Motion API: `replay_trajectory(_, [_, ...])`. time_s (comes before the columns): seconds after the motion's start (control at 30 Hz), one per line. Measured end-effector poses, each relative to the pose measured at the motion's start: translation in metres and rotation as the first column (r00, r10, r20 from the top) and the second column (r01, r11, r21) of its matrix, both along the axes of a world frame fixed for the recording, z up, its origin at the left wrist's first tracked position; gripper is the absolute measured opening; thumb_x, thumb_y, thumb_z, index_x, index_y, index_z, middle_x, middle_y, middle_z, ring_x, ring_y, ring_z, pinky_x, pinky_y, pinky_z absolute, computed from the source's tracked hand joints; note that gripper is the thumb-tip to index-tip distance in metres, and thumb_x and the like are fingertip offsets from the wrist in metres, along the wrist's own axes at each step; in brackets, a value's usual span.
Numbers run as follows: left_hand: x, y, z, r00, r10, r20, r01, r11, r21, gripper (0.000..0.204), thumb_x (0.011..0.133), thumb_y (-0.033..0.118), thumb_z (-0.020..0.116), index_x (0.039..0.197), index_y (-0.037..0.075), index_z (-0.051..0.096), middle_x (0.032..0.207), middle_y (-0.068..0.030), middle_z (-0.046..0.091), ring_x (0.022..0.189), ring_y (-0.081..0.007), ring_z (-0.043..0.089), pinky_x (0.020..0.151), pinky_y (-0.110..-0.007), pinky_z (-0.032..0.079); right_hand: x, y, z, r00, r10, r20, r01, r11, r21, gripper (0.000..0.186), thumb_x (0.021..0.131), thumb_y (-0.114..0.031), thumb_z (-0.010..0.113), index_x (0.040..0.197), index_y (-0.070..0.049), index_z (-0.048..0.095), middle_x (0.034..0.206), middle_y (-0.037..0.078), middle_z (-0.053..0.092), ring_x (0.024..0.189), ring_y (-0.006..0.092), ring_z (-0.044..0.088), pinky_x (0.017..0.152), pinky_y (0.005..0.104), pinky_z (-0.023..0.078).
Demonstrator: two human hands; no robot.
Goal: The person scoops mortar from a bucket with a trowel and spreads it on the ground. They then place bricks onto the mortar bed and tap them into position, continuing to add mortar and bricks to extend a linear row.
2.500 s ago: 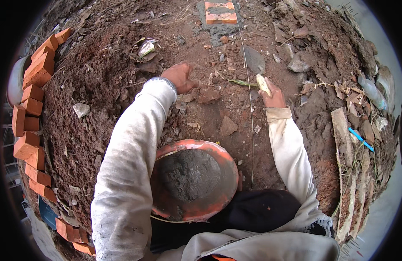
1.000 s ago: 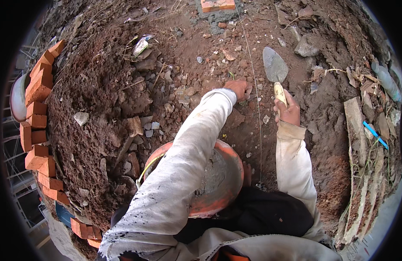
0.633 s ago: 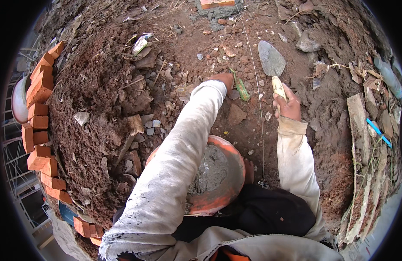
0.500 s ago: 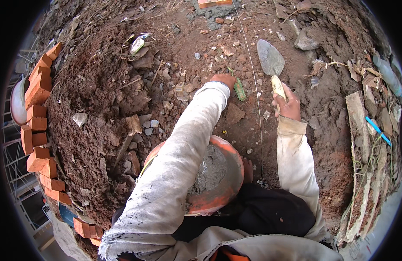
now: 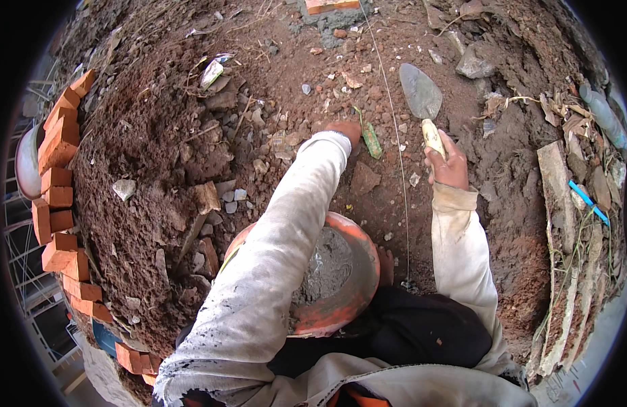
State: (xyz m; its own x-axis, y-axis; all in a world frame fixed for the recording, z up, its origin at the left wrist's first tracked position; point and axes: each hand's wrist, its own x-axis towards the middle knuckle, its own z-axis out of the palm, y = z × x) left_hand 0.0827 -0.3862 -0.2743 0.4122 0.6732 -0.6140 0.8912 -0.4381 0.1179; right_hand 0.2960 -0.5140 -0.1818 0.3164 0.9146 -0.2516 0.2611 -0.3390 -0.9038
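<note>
My right hand (image 5: 449, 163) is closed round the pale handle of a trowel (image 5: 421, 92), its grey blade pointing away from me over the soil. Farther left, my left hand (image 5: 345, 129) reaches down to the ground, just left of a green wrapper-like scrap (image 5: 371, 140). Its fingers are hidden behind the sleeve and wrist, so I cannot see whether they hold anything. Under my left forearm stands an orange bucket (image 5: 357, 298) with wet grey mortar (image 5: 330, 268) in it. A thin string line (image 5: 399, 142) runs between my two hands, from the far end toward me.
A brick (image 5: 331, 6) sits in mortar at the far end. Several orange bricks (image 5: 58, 146) line the left edge. Broken boards (image 5: 556, 197), a blue strip (image 5: 589, 203) and a plastic bottle (image 5: 605, 117) lie at right. Stones and rubble cover the soil.
My left hand has shifted slightly left, away from the green scrap, which now shows more fully. My right hand keeps the trowel in nearly the same place.
</note>
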Motion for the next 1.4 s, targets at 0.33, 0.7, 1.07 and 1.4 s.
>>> replay_trajectory(0.33, [-0.021, 0.031, 0.096, 0.933, 0.294, 0.206, -0.309, 0.950, 0.045, 0.022, 0.084, 0.022, 0.064, 0.089, 0.001, 0.068, 0.074, -0.0094, 0.070, 0.081, -0.0236, 0.069, 0.080, -0.036, 0.053, -0.003, -0.036, -0.034, 0.835, 0.362, 0.414, -0.431, 0.898, 0.085, 0.054, 0.080, -0.013, 0.061, 0.131, -0.001, 0.050, 0.102, 0.030, 0.063, 0.098, 0.0418, 0.063, 0.082, 0.0402, 0.050])
replay_trajectory(0.7, [-0.150, -0.076, 0.202, 0.945, 0.101, 0.311, -0.174, 0.960, 0.218, 0.028, 0.084, 0.032, 0.062, 0.095, 0.007, 0.070, 0.081, -0.0183, 0.067, 0.085, -0.0365, 0.064, 0.082, -0.045, 0.049, 0.002, 0.005, -0.045, 0.677, 0.509, 0.532, -0.644, 0.760, 0.092, 0.056, 0.078, -0.010, 0.060, 0.133, -0.006, 0.051, 0.121, 0.023, 0.058, 0.112, 0.0397, 0.056, 0.095, 0.0408, 0.047])
replay_trajectory(1.07, [-0.210, -0.191, 0.277, 0.883, 0.358, 0.305, -0.367, 0.930, -0.029, 0.043, 0.088, 0.041, 0.059, 0.102, 0.001, 0.065, 0.085, -0.0207, 0.066, 0.088, -0.0369, 0.064, 0.080, -0.045, 0.049, 0.023, -0.037, 0.004, 0.681, 0.634, 0.366, -0.665, 0.745, -0.052, 0.057, 0.077, -0.007, 0.062, 0.133, 0.000, 0.049, 0.122, 0.023, 0.059, 0.117, 0.0325, 0.056, 0.096, 0.0336, 0.044])
replay_trajectory(1.4, [-0.241, -0.222, 0.283, 0.644, 0.658, 0.390, -0.598, 0.751, -0.279, 0.044, 0.081, 0.030, 0.072, 0.109, -0.003, 0.063, 0.088, -0.0173, 0.068, 0.076, -0.0275, 0.068, 0.069, -0.034, 0.052, 0.017, -0.077, 0.035, 0.968, 0.177, 0.179, -0.162, 0.982, -0.092, 0.053, 0.082, -0.005, 0.058, 0.133, 0.004, 0.046, 0.107, 0.019, 0.067, 0.090, 0.0233, 0.064, 0.082, 0.0329, 0.050])
